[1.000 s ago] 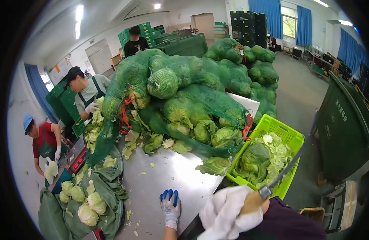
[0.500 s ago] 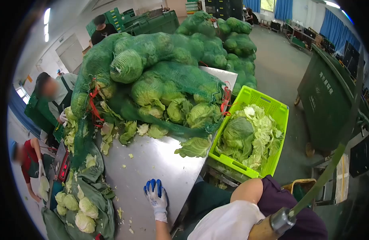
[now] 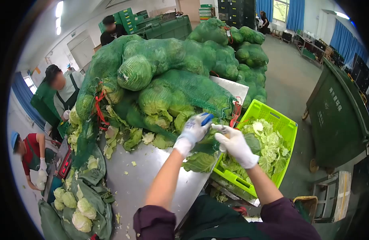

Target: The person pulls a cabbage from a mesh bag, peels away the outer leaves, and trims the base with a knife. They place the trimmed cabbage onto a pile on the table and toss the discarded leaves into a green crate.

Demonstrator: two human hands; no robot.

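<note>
My left hand (image 3: pixel 194 129), in a white glove with blue fingers, is at the front of an open green net bag (image 3: pixel 192 88), its fingers bent on the mesh. Close on its right, my right hand (image 3: pixel 237 147) in a white glove is closed round a tan handle that looks like the knife's; the blade is hidden. Cabbages (image 3: pixel 154 100) fill the bag, and the one under my hands is mostly covered. A loose cabbage leaf (image 3: pixel 200 162) lies on the metal table (image 3: pixel 152 180) below my left hand.
A lime-green crate (image 3: pixel 286 168) with leaves stands at the right of the table. More netted cabbages (image 3: pixel 210 56) are piled behind. Trimmed cabbages (image 3: pixel 82 220) lie on green cloth at the left. Two co-workers stand at the left, and a green bin (image 3: pixel 332 116) stands right.
My left hand has gone from the tabletop up to the net bag. My right hand has come into view beside it. The knife has left the foreground. The view has shifted slightly.
</note>
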